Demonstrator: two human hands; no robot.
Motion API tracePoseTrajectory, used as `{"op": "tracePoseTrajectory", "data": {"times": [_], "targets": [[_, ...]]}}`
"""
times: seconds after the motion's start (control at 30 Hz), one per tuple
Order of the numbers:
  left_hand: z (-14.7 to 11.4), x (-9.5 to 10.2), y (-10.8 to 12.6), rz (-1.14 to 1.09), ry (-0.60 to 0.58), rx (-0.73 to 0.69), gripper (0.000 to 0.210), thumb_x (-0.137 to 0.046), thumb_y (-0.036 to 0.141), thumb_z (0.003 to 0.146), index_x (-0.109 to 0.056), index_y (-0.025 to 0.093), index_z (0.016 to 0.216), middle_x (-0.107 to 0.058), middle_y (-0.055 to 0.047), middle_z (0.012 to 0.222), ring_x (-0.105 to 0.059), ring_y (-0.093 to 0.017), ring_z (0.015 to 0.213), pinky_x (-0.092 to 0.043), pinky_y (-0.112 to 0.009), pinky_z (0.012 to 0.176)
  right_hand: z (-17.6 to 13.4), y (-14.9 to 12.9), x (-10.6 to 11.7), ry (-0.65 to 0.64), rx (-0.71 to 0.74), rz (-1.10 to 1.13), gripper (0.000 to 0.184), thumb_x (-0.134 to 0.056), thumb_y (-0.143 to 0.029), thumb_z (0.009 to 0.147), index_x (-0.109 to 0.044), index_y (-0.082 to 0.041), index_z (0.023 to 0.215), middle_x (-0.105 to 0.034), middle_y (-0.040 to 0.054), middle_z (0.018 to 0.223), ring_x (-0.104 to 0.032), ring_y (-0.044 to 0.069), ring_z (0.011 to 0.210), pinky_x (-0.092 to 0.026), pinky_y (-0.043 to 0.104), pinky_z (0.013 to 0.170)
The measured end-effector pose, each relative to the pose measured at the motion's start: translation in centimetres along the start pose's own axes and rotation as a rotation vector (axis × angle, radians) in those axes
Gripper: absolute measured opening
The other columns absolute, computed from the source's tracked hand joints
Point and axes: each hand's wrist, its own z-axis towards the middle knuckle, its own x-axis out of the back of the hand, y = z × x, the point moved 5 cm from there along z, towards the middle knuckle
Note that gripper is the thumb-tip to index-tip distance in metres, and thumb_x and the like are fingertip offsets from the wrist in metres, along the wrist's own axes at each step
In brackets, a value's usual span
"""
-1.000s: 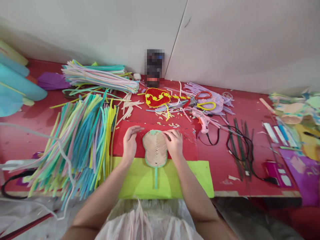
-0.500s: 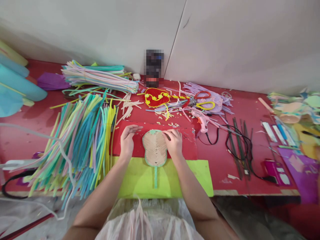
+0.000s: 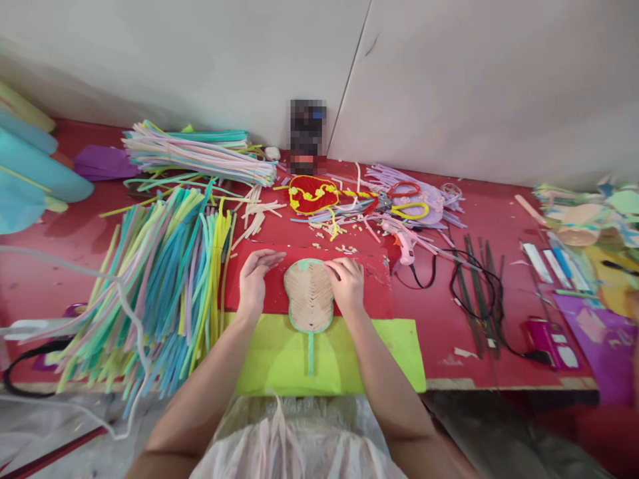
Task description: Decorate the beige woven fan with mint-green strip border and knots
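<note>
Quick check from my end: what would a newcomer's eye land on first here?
Probably the big spread of multicoloured pipe cleaners on the left of the table. Next, the beige fan with a green rim at front centre, with the right hand at its upper right edge. Behind it, the red fan-shaped piece with yellow flowers.

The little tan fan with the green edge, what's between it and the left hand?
In the head view, just a strip of the red sheet shows between the left hand and the fan.
</note>
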Motion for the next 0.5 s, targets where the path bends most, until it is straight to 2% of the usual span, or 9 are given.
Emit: {"op": "tracePoseTrajectory", "data": {"times": [0.13,0.3,0.4,0.5], "targets": [[-0.4,-0.5,0.5,0.206,-0.018,-0.098,0.024,-0.045,0.013,0.073,-0.058,0.017,0.092,-0.071,-0.007,0.093,-0.066,-0.019,0.094,-0.047,-0.038,0.092,0.4,-0.2,0.3,0.001,0.046,-0.017,0.015,-0.055,-0.030,0.089,-0.069,-0.024,0.092,-0.067,0.0020,0.088,-0.057,0.017,0.085,-0.034,0.032,0.083],[-1.8,-2.5,0.7,0.710,-0.230,-0.291,0.035,-0.040,0.009,0.080,-0.063,0.022,0.103,-0.068,-0.004,0.109,-0.060,-0.019,0.106,-0.043,-0.037,0.098,0.7,-0.3,0.4,-0.029,0.075,-0.021,0.016,-0.054,-0.029,0.090,-0.068,-0.024,0.094,-0.067,0.0019,0.089,-0.056,0.017,0.087,-0.034,0.033,0.085],[-2.3,-2.9,-0.1,0.817,-0.309,-0.296,0.042,-0.039,0.005,0.078,-0.063,0.023,0.108,-0.067,-0.003,0.113,-0.059,-0.019,0.108,-0.044,-0.036,0.099,0.8,-0.2,0.3,-0.032,0.075,-0.016,0.015,-0.054,-0.028,0.090,-0.068,-0.024,0.095,-0.067,0.0019,0.089,-0.056,0.017,0.087,-0.033,0.033,0.085],[-2.4,-2.8,-0.5,0.825,-0.325,-0.285,0.045,-0.038,0.003,0.077,-0.062,0.023,0.109,-0.066,-0.002,0.115,-0.059,-0.018,0.110,-0.043,-0.034,0.100,0.8,-0.2,0.2,-0.032,0.080,-0.016,0.015,-0.055,-0.028,0.089,-0.068,-0.024,0.095,-0.067,0.0018,0.089,-0.056,0.017,0.088,-0.033,0.033,0.085]]}}
